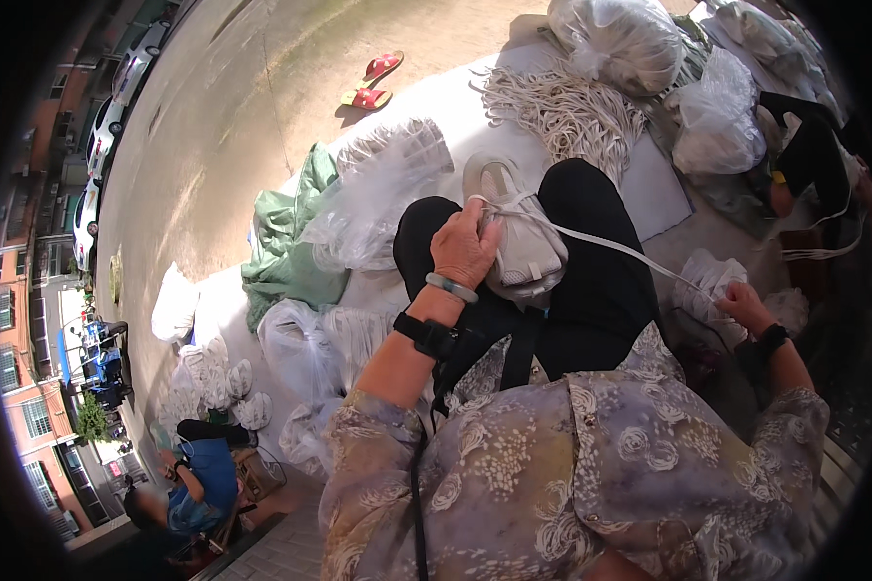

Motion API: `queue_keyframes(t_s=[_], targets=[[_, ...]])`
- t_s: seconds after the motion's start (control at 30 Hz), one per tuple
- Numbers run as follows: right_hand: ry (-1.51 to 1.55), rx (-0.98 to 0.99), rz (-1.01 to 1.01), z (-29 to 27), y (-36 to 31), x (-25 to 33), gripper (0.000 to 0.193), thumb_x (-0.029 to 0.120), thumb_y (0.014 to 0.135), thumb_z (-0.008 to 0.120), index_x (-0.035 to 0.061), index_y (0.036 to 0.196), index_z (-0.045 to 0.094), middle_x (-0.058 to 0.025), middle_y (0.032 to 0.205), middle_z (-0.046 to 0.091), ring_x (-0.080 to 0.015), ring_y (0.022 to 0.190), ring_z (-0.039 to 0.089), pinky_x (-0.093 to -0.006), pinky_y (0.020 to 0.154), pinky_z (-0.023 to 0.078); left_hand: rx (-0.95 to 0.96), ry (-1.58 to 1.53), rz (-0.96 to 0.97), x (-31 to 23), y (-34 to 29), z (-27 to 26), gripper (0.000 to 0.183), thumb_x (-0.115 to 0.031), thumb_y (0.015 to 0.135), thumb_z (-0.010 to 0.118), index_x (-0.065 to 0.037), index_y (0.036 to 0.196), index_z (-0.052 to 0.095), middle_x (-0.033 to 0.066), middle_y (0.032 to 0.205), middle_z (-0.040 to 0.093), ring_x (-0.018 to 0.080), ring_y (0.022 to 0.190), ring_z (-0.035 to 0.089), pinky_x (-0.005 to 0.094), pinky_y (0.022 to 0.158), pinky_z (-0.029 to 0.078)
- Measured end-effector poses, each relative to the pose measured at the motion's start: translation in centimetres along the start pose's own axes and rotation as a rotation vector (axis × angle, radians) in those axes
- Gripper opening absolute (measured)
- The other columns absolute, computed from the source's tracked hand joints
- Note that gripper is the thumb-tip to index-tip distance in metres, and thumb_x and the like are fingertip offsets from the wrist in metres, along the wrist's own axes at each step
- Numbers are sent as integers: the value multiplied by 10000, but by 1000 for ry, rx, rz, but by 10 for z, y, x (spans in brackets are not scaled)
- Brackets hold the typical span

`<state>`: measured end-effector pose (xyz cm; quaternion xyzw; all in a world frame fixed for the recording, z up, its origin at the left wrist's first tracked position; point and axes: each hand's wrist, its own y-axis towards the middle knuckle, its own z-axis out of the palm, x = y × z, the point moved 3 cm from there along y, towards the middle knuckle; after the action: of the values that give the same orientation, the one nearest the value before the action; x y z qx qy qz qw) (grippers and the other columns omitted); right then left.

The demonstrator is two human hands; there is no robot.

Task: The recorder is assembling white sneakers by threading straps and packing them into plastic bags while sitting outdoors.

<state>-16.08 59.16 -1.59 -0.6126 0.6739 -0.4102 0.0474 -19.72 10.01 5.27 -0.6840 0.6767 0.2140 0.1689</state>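
Note:
A light beige sneaker (pixel 531 254) rests between my knees, on my black trousers. My left hand (pixel 467 244) grips it along the lacing, thumb and fingers closed near the tongue. From its eyelets a white shoelace (pixel 622 248) runs out to the right in a nearly straight line. The far end of that lace is pinched in my right hand (pixel 746 308), held out to the side. Beneath the right hand lies a bundle of white shoes or laces (pixel 712 276), partly in shadow, and I cannot make out which.
Loose laces (pixel 567 111) lie heaped ahead, beside stuffed plastic bags (pixel 618 44). To the left are a green sack (pixel 286 242), clear bags (pixel 300 344) and white shoes (pixel 203 378). Red slippers (pixel 366 98) stand farther off. Other people sit at left (pixel 203 489) and right (pixel 809 160).

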Motion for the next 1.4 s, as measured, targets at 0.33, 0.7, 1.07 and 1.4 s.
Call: queue_keyframes(t_s=[0.33,0.7,1.07,1.4], targets=[[166,-164,-718,30,37,254,110,124,751,564,58,830,526,-104,633,481,-288,650,535,-362,571,413,-150,-730,-401,21,17,1,196,-94,755,617,9,906,547,32,656,590,62,431,495,169,368,370],[-46,-240,-895,57,36,299,137,183,737,578,57,760,528,-121,730,566,-317,754,570,-405,658,449,40,-701,-268,10,36,3,77,-50,765,567,-27,832,598,-12,680,572,35,471,497,166,410,377],[177,-128,-827,49,39,297,143,189,732,565,50,746,596,-149,684,585,-333,696,577,-409,624,448,56,-527,-58,5,42,1,99,-105,722,599,-33,657,579,11,547,537,64,460,473,211,427,372],[78,-107,-924,48,30,299,138,188,735,565,53,707,560,-134,645,566,-333,670,569,-423,596,439,380,-942,-611,9,47,-10,182,-201,766,584,-27,712,584,18,537,511,89,434,466,207,386,318]])
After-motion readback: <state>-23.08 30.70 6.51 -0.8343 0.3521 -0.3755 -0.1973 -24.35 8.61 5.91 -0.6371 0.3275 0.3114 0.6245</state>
